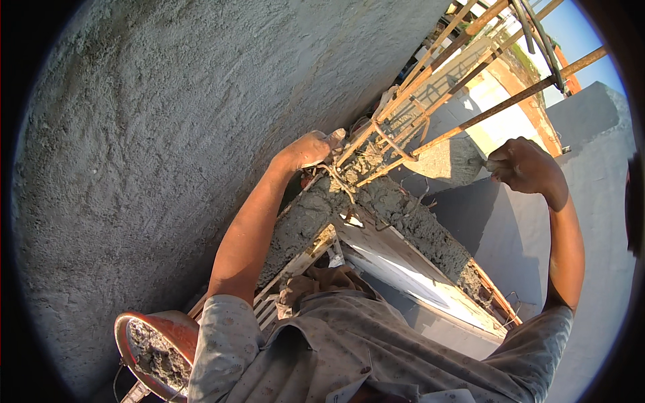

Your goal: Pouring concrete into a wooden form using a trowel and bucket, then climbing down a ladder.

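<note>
My right hand is closed round the handle of a trowel. Its broad, mortar-smeared blade points left toward the steel bars, partly in sunlight. My left hand is closed beside the foot of the rusty rebar, near the rough wall; what its fingers grip, if anything, is hidden. Below the hands, wet grey concrete fills the corner where two formwork channels meet. A bent tie bar sticks out of it. Concrete also lies along the right-hand channel.
A rough grey plastered wall rises along the left. At lower left stands an orange bucket holding mortar. Wooden form boards border the channels. A smooth grey wall is at right, and bent steel stirrups hang at upper right.
</note>
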A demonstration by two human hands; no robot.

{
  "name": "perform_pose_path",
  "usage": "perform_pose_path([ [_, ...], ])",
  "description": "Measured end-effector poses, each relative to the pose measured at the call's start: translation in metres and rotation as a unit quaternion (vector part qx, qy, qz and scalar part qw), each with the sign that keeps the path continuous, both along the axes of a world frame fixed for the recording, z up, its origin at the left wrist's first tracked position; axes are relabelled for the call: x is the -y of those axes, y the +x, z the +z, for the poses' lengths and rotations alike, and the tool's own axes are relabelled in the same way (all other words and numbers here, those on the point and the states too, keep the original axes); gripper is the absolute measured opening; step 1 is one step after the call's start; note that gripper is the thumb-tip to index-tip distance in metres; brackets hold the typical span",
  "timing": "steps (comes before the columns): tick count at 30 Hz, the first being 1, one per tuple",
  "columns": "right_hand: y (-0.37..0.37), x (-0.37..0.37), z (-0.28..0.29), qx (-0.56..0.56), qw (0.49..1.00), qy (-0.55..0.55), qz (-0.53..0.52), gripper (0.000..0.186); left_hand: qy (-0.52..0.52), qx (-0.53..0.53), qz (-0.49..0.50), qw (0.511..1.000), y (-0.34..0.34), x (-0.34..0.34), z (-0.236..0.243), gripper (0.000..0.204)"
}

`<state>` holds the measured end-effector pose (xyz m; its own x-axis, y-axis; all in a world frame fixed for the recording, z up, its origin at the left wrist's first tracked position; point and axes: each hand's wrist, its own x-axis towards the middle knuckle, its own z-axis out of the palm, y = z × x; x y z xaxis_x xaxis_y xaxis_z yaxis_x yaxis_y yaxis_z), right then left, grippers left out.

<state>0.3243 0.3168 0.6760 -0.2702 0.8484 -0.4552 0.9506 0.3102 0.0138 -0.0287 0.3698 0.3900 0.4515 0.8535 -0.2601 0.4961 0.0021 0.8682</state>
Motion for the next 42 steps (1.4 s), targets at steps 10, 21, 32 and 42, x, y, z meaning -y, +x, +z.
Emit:
perform_pose_path([
  [10,-0.005,-0.024,-0.038,-0.069,0.994,-0.073,-0.033,0.027,0.132,-0.143,-0.166,0.967,0.006,-0.027,-0.053,0.045],
  [21,-0.033,0.011,-0.064,0.042,0.997,-0.012,0.07,0.028,0.023,-0.063,-0.036,0.997,0.01,0.023,0.011,0.077],
  [32,-0.075,0.081,-0.002,0.112,0.99,0.081,0.03,0.022,0.271,-0.255,0.164,0.914,0.018,0.191,-0.021,0.042],
  [42,-0.044,0.139,-0.005,-0.309,0.949,0.054,0.032,0.023,0.337,-0.057,0.261,0.903,0.008,0.237,0.039,0.055],
])
